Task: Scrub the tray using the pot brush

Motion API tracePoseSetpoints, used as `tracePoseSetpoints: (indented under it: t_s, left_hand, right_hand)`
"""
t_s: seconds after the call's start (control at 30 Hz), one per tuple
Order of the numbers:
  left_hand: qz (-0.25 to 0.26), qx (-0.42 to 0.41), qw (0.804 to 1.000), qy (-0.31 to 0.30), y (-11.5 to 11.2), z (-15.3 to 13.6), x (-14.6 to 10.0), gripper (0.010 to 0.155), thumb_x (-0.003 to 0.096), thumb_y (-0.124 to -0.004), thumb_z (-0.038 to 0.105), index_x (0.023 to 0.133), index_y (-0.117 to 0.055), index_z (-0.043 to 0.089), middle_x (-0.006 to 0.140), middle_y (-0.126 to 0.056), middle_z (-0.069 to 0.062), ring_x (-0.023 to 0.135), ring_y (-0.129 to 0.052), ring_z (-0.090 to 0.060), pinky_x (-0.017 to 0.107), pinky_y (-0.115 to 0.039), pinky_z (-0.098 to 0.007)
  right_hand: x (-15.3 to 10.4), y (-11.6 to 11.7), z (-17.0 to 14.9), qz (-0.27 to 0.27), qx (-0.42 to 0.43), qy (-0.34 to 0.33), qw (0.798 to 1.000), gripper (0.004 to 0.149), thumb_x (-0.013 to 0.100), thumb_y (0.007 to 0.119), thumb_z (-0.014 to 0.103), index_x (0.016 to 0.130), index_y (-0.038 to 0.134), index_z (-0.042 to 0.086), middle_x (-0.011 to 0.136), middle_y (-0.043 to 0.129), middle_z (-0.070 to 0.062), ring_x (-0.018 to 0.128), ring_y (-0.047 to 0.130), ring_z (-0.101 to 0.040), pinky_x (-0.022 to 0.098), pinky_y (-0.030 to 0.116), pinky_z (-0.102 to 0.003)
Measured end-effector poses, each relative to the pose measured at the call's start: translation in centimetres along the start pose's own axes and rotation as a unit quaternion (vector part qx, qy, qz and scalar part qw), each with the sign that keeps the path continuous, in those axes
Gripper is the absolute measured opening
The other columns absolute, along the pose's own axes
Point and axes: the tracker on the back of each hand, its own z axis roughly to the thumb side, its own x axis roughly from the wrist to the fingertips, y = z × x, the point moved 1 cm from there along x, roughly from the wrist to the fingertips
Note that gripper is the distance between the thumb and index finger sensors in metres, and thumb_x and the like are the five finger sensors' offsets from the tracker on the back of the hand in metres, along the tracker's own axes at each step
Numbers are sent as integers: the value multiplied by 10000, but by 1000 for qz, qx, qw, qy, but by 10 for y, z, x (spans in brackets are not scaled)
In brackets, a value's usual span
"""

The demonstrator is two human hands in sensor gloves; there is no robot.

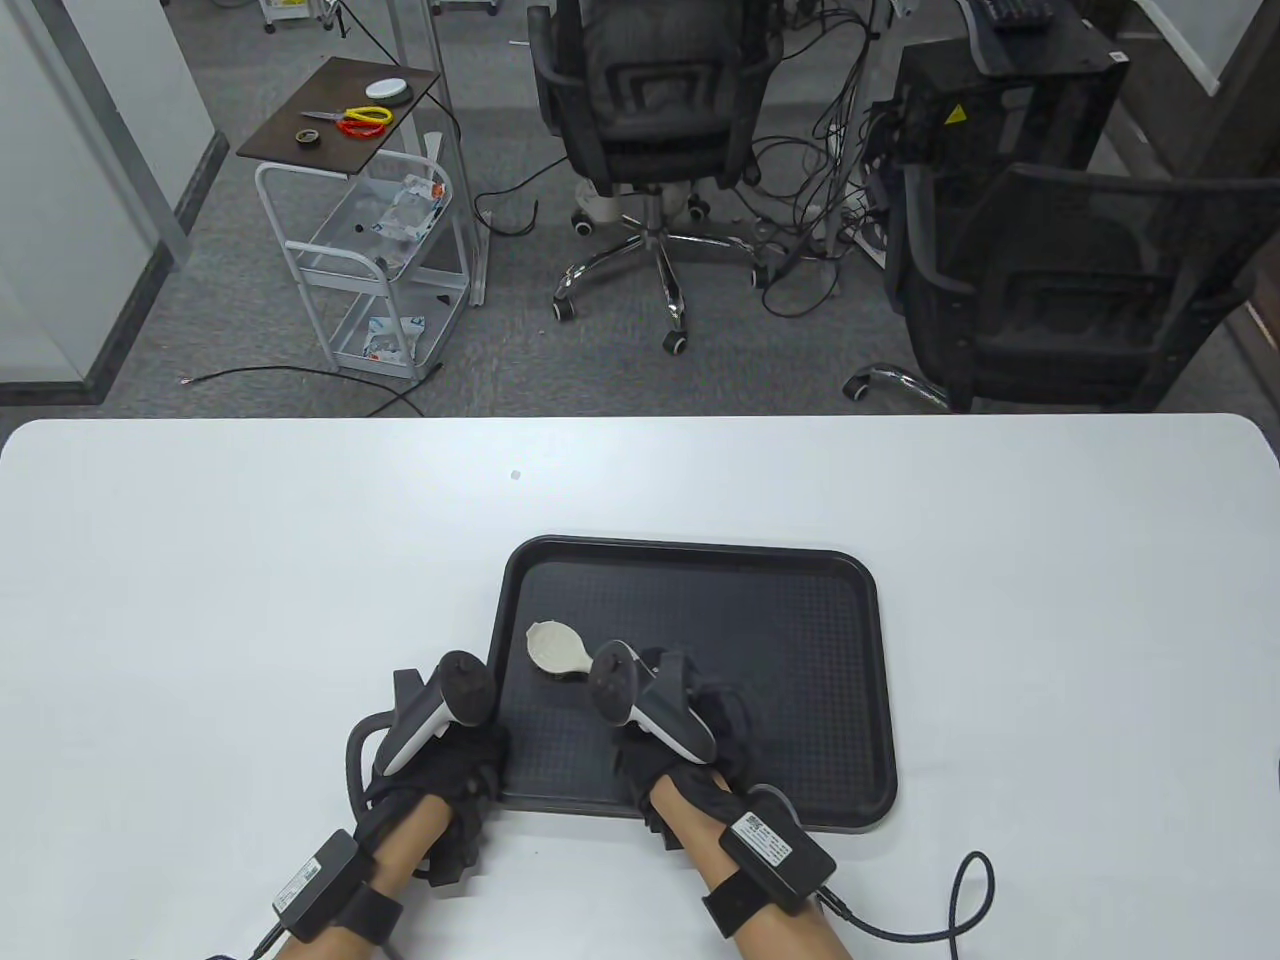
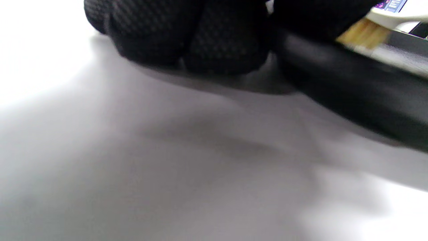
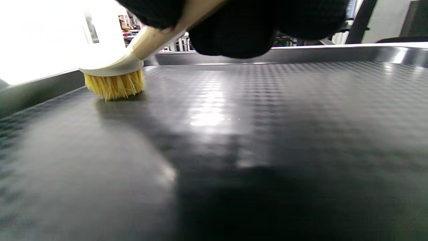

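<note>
A black textured tray (image 1: 780,640) lies on the white table (image 1: 200,600). My right hand (image 1: 690,720) is over the tray's near left part and grips the handle of a pot brush (image 1: 555,650). The brush's white round head faces up in the table view. In the right wrist view its yellow bristles (image 3: 115,85) press on the tray floor (image 3: 267,117) near the left rim. My left hand (image 1: 450,760) rests at the tray's near left edge, fingers curled on the table beside the rim (image 2: 351,87). Whether it grips the rim is hidden.
The table's far edge (image 1: 640,418) runs across the middle of the table view. Beyond it are two black office chairs (image 1: 650,110), a small cart (image 1: 370,200) and cables on the floor. A cable (image 1: 960,900) from my right wrist lies on the table.
</note>
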Motion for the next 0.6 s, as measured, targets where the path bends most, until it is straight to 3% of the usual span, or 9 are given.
tracePoseSetpoints:
  t_s: [0.4, 0.6]
  left_hand:
    - [1, 2, 1000, 1, 0, 0, 0, 758, 448, -734, 508, 1040, -440, 138, 432, -900, 25, 378, -906, -195, 619, -657, -478]
    - [1, 1, 1000, 1, 0, 0, 0, 757, 449, -735, 506, 1040, -441, 136, 432, -900, 24, 378, -906, -197, 618, -657, -479]
  right_hand:
    - [-28, -25, -167, 9, 12, 153, 988, 502, 475, 780, 279, 972, 715, 321, 923, 798, -89, 656, 904, -269, 439, 825, -459]
    - [-37, -37, -207, 6, -11, 203, 979, 503, 476, 782, 273, 973, 718, 311, 923, 797, -94, 656, 901, -277, 440, 819, -467]
